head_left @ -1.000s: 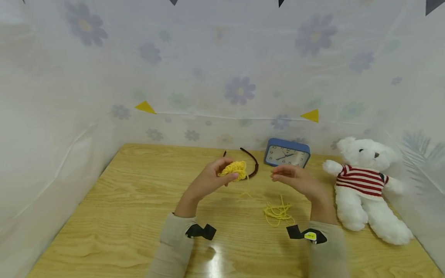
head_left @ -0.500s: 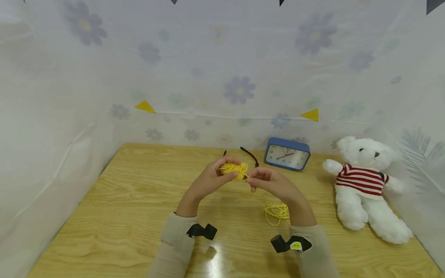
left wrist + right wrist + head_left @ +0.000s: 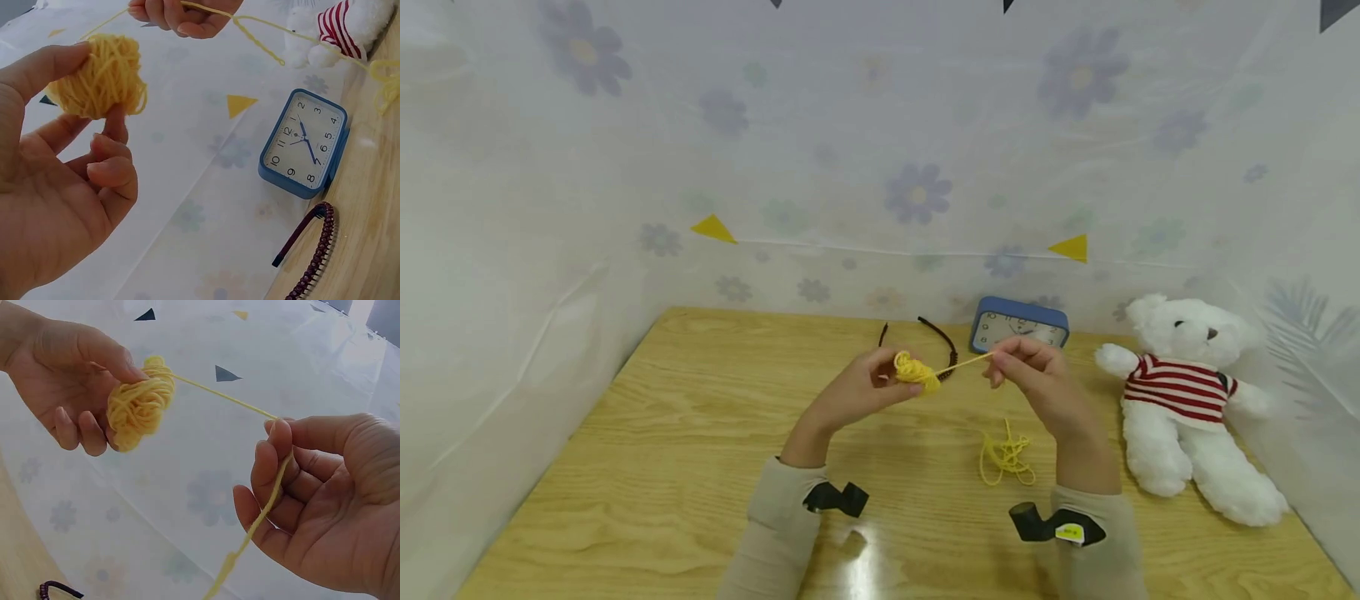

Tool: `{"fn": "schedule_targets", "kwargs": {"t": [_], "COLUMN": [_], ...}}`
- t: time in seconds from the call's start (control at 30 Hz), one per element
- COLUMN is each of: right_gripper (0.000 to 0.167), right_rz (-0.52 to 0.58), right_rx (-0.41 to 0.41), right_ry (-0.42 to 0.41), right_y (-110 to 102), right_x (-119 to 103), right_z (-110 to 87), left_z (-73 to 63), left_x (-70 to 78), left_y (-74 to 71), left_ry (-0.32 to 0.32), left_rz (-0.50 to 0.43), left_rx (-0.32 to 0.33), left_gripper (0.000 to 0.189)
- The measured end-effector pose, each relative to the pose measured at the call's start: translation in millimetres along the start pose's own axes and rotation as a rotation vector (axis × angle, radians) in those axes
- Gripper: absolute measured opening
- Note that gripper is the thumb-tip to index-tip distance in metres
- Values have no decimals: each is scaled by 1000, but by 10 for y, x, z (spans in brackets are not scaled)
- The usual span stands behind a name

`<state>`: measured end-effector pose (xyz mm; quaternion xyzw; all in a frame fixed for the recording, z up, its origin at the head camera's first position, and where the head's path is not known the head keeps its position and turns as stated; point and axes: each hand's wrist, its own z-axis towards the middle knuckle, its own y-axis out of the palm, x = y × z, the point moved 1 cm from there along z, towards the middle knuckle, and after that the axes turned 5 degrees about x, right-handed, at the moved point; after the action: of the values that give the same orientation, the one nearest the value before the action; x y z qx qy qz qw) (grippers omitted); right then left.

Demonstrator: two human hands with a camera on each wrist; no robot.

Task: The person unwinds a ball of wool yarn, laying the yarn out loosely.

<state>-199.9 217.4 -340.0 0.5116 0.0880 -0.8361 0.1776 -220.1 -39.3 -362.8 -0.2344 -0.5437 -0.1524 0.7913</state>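
Observation:
A small yellow ball of yarn [image 3: 109,78] is pinched between the thumb and fingers of my left hand [image 3: 859,390], raised over the table. From it a taut strand [image 3: 222,395] runs to my right hand [image 3: 1037,379], whose thumb and forefinger pinch it. Past those fingertips the yarn hangs down, as the right wrist view shows. A loose yellow tangle of yarn [image 3: 1007,458] lies on the table in front of the right hand.
Behind the hands a dark beaded headband [image 3: 953,354] lies on the wooden table [image 3: 685,433]. A blue alarm clock [image 3: 303,144] stands at the back, partly covered by the right hand in the head view. At right sits a white teddy bear [image 3: 1195,400] in a striped shirt.
My right hand came in to the yarn ball, took hold of the strand and drew it out to the right. The ball has turned in my left hand.

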Motion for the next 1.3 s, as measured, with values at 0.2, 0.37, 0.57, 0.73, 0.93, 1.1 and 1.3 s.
{"fn": "schedule_targets", "kwargs": {"t": [0.2, 0.37, 0.57, 0.73, 0.93, 1.1, 1.3], "right_gripper": [27, 27, 25, 22, 26, 22, 17], "right_rz": [63, 39, -71, -97, -10, 141, 487], "right_rx": [38, 84, 13, -28, 91, 300, 648], "right_ry": [-15, -36, -10, 0, -62, -94, -153], "right_y": [-81, -148, -226, -264, -376, -504, -675], "right_x": [-80, -139, -189, -214, -255, -267, -320], "right_z": [-43, -84, -122, -142, -195, -235, -302], "left_z": [0, -3, -20, -21, -41, -41, -63], "left_x": [-13, 10, 42, 16, 9, 5, 1], "left_y": [-27, -33, -64, -124, -190, -212, -263], "left_ry": [27, 27, 42, 76, 97, 115, 77], "left_rz": [-81, -139, -237, -273, -260, -247, -207], "left_rx": [36, 89, 277, 382, 428, 363, 393], "left_gripper": [22, 25, 35, 48, 42, 39, 37]}}
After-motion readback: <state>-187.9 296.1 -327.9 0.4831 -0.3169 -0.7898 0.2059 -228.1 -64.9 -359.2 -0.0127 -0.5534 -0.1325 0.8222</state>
